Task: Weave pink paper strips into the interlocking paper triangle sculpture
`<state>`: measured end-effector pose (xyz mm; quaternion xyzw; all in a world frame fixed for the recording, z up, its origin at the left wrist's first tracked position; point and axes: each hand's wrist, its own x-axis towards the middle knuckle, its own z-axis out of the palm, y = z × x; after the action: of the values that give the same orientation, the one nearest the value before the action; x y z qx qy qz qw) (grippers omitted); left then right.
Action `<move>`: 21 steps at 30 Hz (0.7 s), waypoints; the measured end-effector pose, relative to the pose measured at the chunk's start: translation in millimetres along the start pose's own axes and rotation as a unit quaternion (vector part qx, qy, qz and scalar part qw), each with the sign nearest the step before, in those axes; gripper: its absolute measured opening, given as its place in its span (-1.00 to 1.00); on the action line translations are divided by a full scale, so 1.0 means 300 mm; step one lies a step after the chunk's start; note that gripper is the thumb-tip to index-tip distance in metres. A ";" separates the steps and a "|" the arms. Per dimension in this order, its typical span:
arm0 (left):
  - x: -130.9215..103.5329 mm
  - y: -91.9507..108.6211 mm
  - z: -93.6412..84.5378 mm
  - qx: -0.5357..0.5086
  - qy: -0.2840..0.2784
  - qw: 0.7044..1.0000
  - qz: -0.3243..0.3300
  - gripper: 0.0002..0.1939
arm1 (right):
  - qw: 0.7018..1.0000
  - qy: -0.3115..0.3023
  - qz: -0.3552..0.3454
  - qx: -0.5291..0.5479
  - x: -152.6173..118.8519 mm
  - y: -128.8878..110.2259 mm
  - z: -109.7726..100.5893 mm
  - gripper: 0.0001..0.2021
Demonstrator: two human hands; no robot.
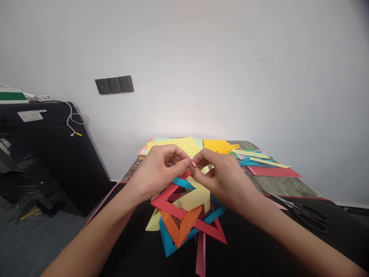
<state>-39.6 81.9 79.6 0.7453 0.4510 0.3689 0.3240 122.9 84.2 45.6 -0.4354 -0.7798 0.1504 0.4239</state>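
Observation:
My left hand (161,169) and my right hand (219,169) meet above the table, thumbs and fingers pinched on a small pink paper strip (193,164). Most of that strip is hidden by my fingers. Just below them sits a woven origami model (184,211) of interlocked folded strips in red, blue, orange and pale yellow. Another pink strip (201,256) sticks out of its near side. Whether the pinched strip joins the model cannot be made out.
Black-handled scissors (308,215) lie on the black mat (245,250) at the right. Yellow paper sheets (173,144) and orange-yellow paper (217,146) lie along the wall. Folded strips (256,161) rest on a red sheet (276,172). A black cabinet (57,154) stands left.

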 end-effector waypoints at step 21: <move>-0.009 0.005 0.012 0.003 0.044 0.999 0.004 -0.87 | 1.000 0.015 -0.013 0.004 -0.004 -0.001 -0.012 -0.92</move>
<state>-36.8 78.3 78.1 0.7313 0.4628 0.4014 0.2998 126.0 82.6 47.4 -0.4253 -0.7786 0.1416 0.4392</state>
